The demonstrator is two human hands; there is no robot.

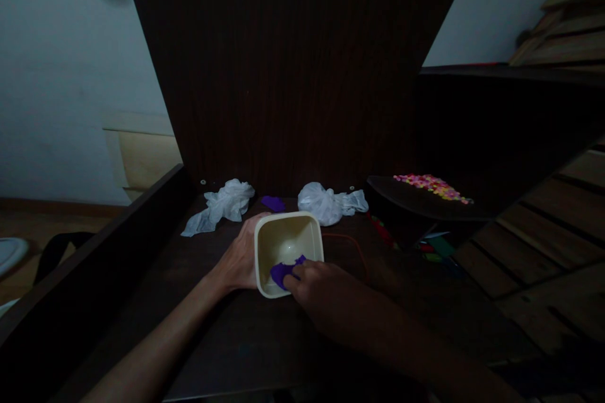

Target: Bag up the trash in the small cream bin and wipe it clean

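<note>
Currently, your right hand (pixel 314 280) pinches the purple piece (pixel 280 274) inside the cream container (pixel 273 240), which your left hand (pixel 242 259) clasps left of that pinch — a slack hold there could let a push tip it.

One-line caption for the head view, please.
Left hand holds a cream tub while the right hand grips a purple piece inside it; two white bags lie beyond.

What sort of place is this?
Perhaps a room in a home: a dark desk-like surface with a tall back panel, a pale wall beyond, and a small shelf bearing pink and yellow bits.
</note>
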